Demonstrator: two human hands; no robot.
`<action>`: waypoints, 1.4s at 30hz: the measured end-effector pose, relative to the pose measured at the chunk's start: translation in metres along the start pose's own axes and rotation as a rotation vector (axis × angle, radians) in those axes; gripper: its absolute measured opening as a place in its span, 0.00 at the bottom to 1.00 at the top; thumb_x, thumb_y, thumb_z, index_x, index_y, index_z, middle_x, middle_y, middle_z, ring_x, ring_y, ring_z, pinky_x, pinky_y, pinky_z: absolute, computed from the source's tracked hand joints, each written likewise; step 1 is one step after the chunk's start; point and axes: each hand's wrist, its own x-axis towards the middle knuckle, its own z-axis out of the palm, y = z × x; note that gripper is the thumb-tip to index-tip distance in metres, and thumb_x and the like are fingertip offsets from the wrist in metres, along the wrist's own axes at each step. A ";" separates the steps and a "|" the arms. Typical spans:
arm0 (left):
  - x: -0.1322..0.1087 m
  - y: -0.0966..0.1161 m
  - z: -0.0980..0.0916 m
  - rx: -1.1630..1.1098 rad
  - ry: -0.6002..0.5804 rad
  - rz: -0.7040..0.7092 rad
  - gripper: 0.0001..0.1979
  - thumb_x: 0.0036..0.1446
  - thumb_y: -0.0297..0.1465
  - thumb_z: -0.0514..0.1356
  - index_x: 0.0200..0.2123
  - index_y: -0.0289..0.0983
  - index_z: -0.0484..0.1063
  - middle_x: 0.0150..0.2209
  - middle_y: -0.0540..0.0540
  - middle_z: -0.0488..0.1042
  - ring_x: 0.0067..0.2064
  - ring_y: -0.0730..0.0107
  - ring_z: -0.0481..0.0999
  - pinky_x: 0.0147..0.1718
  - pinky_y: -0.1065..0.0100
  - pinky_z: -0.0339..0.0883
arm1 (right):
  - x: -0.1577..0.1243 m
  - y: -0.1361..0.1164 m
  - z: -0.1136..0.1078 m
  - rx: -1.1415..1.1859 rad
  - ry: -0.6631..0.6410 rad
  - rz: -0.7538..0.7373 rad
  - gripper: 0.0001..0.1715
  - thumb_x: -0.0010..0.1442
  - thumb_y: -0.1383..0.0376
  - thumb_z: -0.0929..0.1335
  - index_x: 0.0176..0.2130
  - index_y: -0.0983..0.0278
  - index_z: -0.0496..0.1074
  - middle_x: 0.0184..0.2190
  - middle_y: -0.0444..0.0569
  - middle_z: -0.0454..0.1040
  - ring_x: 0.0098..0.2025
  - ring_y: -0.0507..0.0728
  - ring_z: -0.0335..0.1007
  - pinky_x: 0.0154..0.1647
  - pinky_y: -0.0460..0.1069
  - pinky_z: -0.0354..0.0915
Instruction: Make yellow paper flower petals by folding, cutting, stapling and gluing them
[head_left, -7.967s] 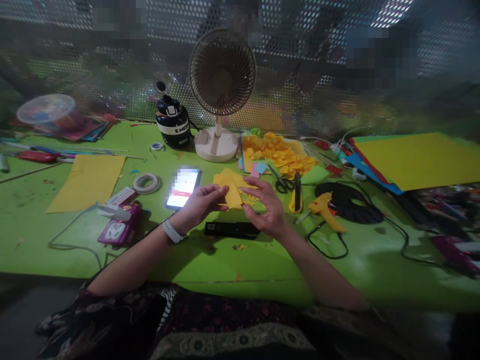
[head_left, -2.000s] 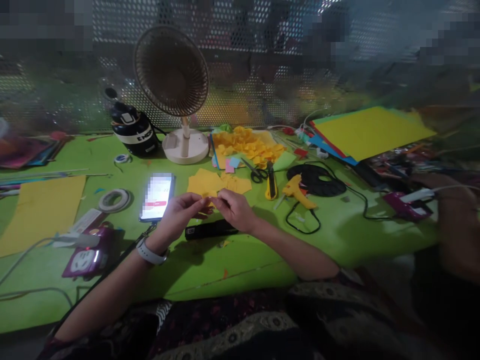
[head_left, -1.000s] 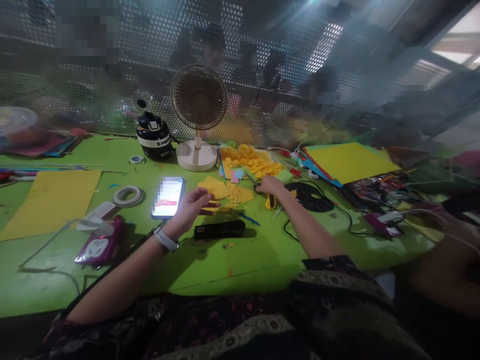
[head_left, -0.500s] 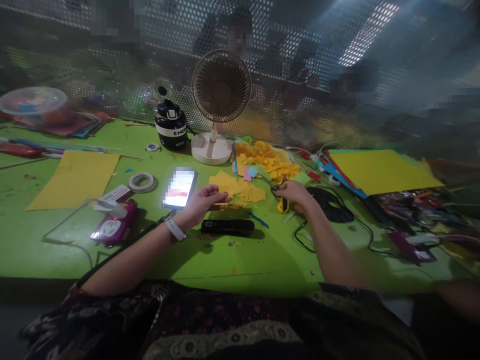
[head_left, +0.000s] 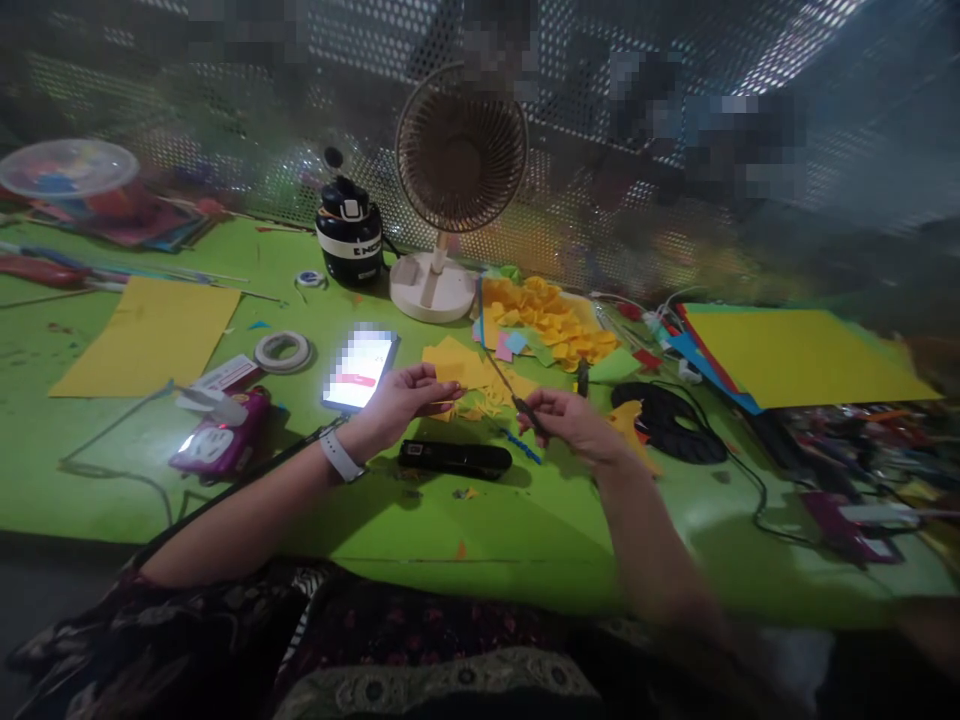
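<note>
R hand w/ scissors (aslant)

The scissors have narrow metal blades and dark handles, probably plastic, though blur hides the finish. The yellow paper pieces look matt, the bench smooth and faintly glossy, the purple socket block shiny plastic.

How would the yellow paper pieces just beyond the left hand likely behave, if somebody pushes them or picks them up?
The yellow paper pieces look thin and flat, so they are probably light and bend easily. They overlap, so a push might slide them apart. The small scraps beside them look narrow and loose, so they could scatter.
</note>
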 end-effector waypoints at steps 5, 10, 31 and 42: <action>-0.002 0.001 0.000 -0.025 0.002 -0.020 0.16 0.49 0.26 0.73 0.32 0.34 0.67 0.36 0.45 0.82 0.38 0.69 0.83 0.33 0.74 0.74 | -0.003 0.007 0.028 0.013 -0.035 0.016 0.30 0.38 0.52 0.81 0.30 0.62 0.66 0.23 0.40 0.73 0.21 0.48 0.64 0.20 0.43 0.62; -0.005 -0.001 0.001 -0.054 0.004 -0.081 0.15 0.49 0.28 0.73 0.32 0.35 0.67 0.40 0.44 0.82 0.40 0.68 0.83 0.33 0.74 0.73 | -0.010 0.008 0.035 -0.024 -0.102 0.051 0.30 0.38 0.53 0.81 0.31 0.61 0.65 0.24 0.39 0.69 0.26 0.50 0.66 0.24 0.45 0.63; -0.015 -0.006 0.014 -0.083 0.024 -0.050 0.18 0.45 0.31 0.75 0.31 0.35 0.68 0.36 0.47 0.82 0.40 0.68 0.83 0.35 0.72 0.71 | -0.020 0.000 0.044 -0.155 -0.096 -0.008 0.30 0.40 0.49 0.80 0.30 0.62 0.64 0.24 0.39 0.65 0.25 0.50 0.60 0.25 0.46 0.54; -0.014 -0.008 0.012 -0.062 0.009 -0.049 0.18 0.46 0.31 0.75 0.30 0.35 0.68 0.35 0.48 0.82 0.40 0.68 0.82 0.37 0.72 0.72 | -0.021 -0.001 0.043 -0.156 -0.100 -0.015 0.31 0.41 0.48 0.79 0.29 0.61 0.63 0.23 0.38 0.64 0.25 0.50 0.59 0.26 0.46 0.55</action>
